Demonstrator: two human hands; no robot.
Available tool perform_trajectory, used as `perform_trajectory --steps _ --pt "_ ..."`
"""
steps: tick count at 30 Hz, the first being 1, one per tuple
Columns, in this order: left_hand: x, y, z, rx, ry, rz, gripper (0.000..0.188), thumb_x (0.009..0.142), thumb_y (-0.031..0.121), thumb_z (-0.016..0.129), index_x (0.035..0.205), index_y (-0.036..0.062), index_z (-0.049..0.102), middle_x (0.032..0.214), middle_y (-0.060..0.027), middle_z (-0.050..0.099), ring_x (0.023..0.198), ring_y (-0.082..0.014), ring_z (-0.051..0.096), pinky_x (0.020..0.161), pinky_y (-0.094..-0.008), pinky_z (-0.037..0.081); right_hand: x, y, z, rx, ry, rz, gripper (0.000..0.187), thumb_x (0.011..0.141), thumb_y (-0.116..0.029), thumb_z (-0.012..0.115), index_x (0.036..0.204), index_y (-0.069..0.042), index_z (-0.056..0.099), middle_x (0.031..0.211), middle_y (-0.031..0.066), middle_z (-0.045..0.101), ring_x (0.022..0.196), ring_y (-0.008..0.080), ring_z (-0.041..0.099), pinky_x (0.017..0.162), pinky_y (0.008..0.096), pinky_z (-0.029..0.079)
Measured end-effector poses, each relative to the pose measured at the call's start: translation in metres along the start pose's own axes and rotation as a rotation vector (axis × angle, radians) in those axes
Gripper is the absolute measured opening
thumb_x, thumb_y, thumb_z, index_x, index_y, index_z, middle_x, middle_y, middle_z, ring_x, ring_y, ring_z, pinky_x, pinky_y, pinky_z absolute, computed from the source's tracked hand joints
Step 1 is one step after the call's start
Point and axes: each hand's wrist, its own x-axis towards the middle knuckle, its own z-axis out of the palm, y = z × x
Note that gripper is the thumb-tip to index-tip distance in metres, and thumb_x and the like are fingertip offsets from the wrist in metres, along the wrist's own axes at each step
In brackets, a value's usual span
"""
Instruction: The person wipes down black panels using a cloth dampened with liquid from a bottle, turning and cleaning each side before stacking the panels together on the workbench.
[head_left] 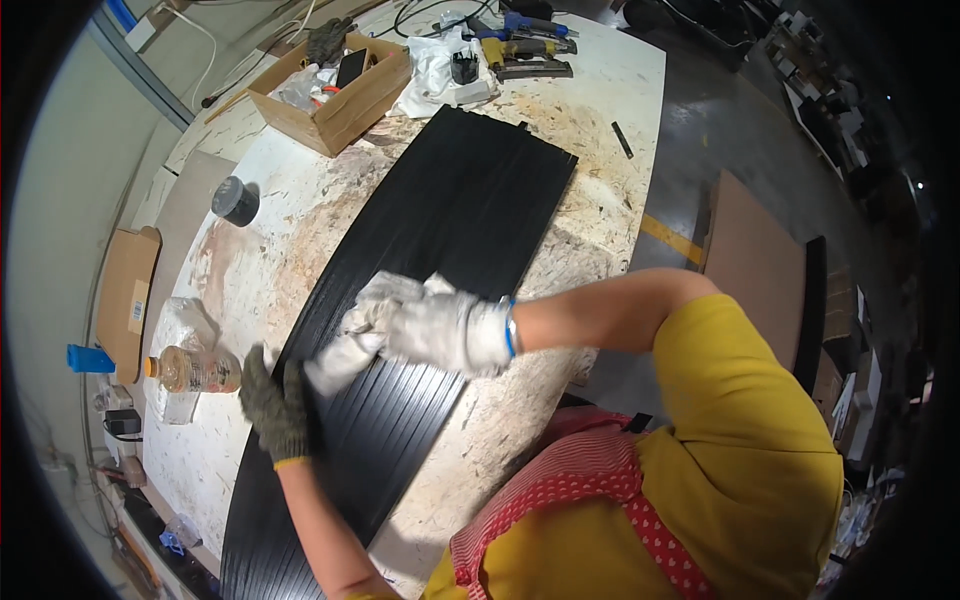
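A long black grooved panel (450, 190) lies aslant across the worktable. My right hand (430, 325), in a white glove with a blue cuff edge, is closed round a crumpled white cloth (345, 362) over the middle of the panel. Motion blurs the cloth and the glove's fingers. At the panel's left edge rests my left hand (275, 408), in a dark grey-green glove, its fingers stretched forward and the thumb apart.
Left of the panel stand a yellow-capped clear bottle (198, 370) and a dark round jar (235, 202). An open wooden box (335, 110) of odds and ends sits far back, beside a white plastic bag (440, 75) and nail guns (525, 50). A small dark strip (622, 140) lies far right.
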Motion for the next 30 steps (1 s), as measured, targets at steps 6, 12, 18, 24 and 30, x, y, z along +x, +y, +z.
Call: perform_trajectory --steps 6,12,18,24,30 --pt "0.022 0.046 0.018 0.124 -0.224 -0.214 0.052 0.098 0.047 0.053 0.131 0.0067 0.057 0.116 -0.0205 0.065 0.108 -0.04 0.059 0.097 -0.0495 0.043 -0.002 0.102 -0.085 -0.825 -0.105 0.372 0.019 0.084 -0.007 0.055 0.098 -0.003 0.067 0.083 0.0083 0.066 0.076 0.0239 0.065 0.07 0.0377 0.055" --pt "0.02 0.043 0.016 0.115 -0.179 -0.207 0.046 0.096 0.044 0.056 0.12 0.0051 0.065 0.111 -0.0198 0.067 0.103 -0.0394 0.062 0.091 -0.0496 0.047 -0.029 0.127 -0.019 -0.337 0.149 0.189 0.019 0.087 -0.019 0.058 0.098 -0.004 0.063 0.103 0.0109 0.064 0.105 0.0237 0.06 0.089 0.0398 0.051" --pt "0.02 0.04 0.026 0.12 -0.185 -0.21 0.046 0.096 0.044 0.057 0.12 0.0062 0.065 0.112 -0.0181 0.067 0.103 -0.0386 0.062 0.091 -0.0495 0.047 -0.002 0.274 -0.134 -0.443 0.202 0.827 0.017 0.091 -0.02 0.056 0.09 -0.009 0.07 0.08 0.0166 0.068 0.08 0.0332 0.069 0.07 0.0472 0.056" --pt "0.019 0.043 0.023 0.111 -0.172 -0.22 0.045 0.096 0.042 0.058 0.119 0.0038 0.065 0.111 -0.0188 0.067 0.104 -0.0383 0.062 0.092 -0.0486 0.047 -0.004 0.245 -0.119 -0.446 0.04 0.693 0.018 0.089 -0.016 0.058 0.098 -0.004 0.068 0.095 0.0214 0.065 0.106 0.0383 0.063 0.088 0.0477 0.051" --pt "0.016 0.036 0.022 0.068 -0.149 -0.207 0.042 0.096 0.037 0.059 0.118 0.0009 0.065 0.112 -0.021 0.067 0.104 -0.0401 0.062 0.093 -0.049 0.047 0.001 0.197 -0.104 -1.025 -0.311 0.749 0.015 0.083 -0.015 0.064 0.093 -0.004 0.068 0.086 0.0089 0.065 0.069 0.0217 0.064 0.059 0.0363 0.053"
